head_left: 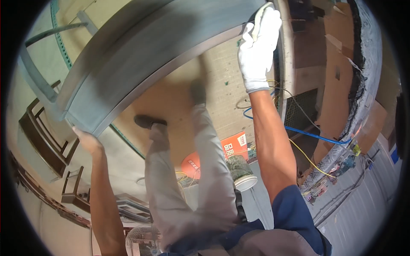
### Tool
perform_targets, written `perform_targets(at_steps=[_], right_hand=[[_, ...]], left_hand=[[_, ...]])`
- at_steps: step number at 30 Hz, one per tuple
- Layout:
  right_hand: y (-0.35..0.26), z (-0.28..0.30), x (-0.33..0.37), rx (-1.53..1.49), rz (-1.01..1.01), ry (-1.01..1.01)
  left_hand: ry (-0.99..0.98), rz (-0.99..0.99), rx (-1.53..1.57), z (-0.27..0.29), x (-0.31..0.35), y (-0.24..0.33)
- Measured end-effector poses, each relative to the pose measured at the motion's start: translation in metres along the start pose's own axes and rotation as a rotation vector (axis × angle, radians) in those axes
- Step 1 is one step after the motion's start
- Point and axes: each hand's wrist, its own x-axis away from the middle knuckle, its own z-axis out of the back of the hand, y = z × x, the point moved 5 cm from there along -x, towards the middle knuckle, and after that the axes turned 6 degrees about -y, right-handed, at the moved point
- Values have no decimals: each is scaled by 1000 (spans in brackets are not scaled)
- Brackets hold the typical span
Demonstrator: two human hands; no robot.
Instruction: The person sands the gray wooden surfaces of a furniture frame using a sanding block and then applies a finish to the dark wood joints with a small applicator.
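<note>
**A:** Two hands on that big curved grey panel (141, 55), one at each end. The right hand (258, 47) has a white glove on and sits at the panel's upper right corner, fingers (269, 19) flat and together, pressed on a pale cloth (259, 15) that pokes out at the corner. Doesn't look like it's gripping anything, just palm-down on the cloth.

**B:** And the left hand (87, 138)?

**A:** Bare, tucked under the panel's lower left corner, propping it from below. The fingers go behind the panel's edge, so I honestly can't tell how far they're curled or open.

**B:** Where's the panel sitting?

**A:** It isn't resting on anything I can see. It's held up in front of the person, tilted, stretching from lower left to upper right across the top of the view. Its long darker edge faces the legs.

**B:** What's underneath?

**A:** The person's own legs in grey trousers (188, 179), dark shoes on a tan floor. Near the feet there's a white bucket (243, 173) and an orange box (232, 147). A blue cable (311, 134) and a yellow cable (307, 160) run off to the right. Dark wooden frames (45, 141) lie on the left.
</note>
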Motion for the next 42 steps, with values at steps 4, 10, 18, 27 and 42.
perform_targets(at_steps=[4, 10, 18, 27, 42], right_hand=[[-146, -21, 55, -127, -84, -480], [-355, -102, 190, -159, 250, -690], [-352, -57, 153, -68, 666, -946], [-429, -85, 107, 149, 652, -777], [-424, -97, 127, 262, 878, -963]], left_hand=[[-73, 40, 129, -12, -8, -16], [-451, 329, 433, 1, -39, -45], [-775, 234, 677, -8, 32, -63], [-892, 73, -485, 3, 58, -26], [-597, -200, 218, 3, 77, -7]])
